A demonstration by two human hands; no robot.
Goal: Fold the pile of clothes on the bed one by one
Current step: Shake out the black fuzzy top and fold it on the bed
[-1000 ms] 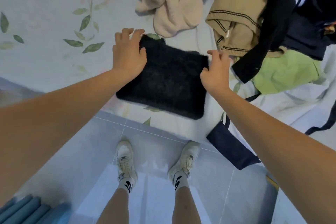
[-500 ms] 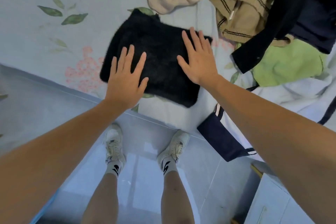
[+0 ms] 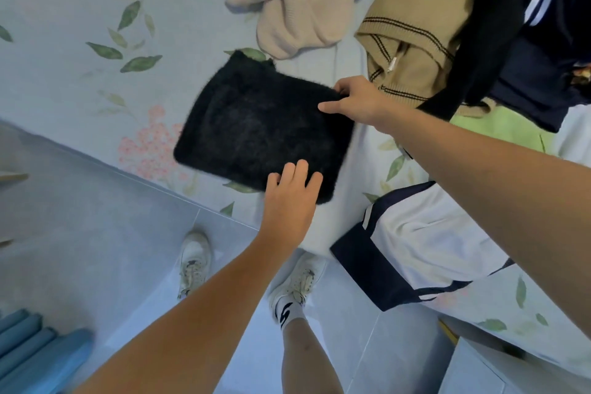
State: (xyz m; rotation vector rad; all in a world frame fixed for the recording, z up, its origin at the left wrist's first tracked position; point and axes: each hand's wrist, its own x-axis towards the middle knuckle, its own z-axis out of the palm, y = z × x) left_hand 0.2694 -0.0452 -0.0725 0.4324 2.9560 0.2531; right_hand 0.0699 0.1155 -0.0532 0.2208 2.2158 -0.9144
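A: Sneakers (image 3: 195,261) nearest, white, on pale floor tiles (image 3: 105,233) below the bed edge. Hands?

B: Left hand (image 3: 292,201) lies on near corner of the folded black fuzzy sweater (image 3: 256,125), fingers straight & a bit spread, flat on it. Right hand (image 3: 359,101) at its far right corner, thumb on top, fingers curled under the edge, pinching it.

A: Sweater's where?

B: On the floral bedsheet (image 3: 64,57), near bed edge, folded into a rough square. White & navy garment (image 3: 415,243) hangs over the edge just right of it.

A: Farther back?

B: Unfolded pile: green item (image 3: 499,128), tan knit w/ dark stripes (image 3: 412,41), navy jacket (image 3: 543,51), cream sweater (image 3: 297,3).
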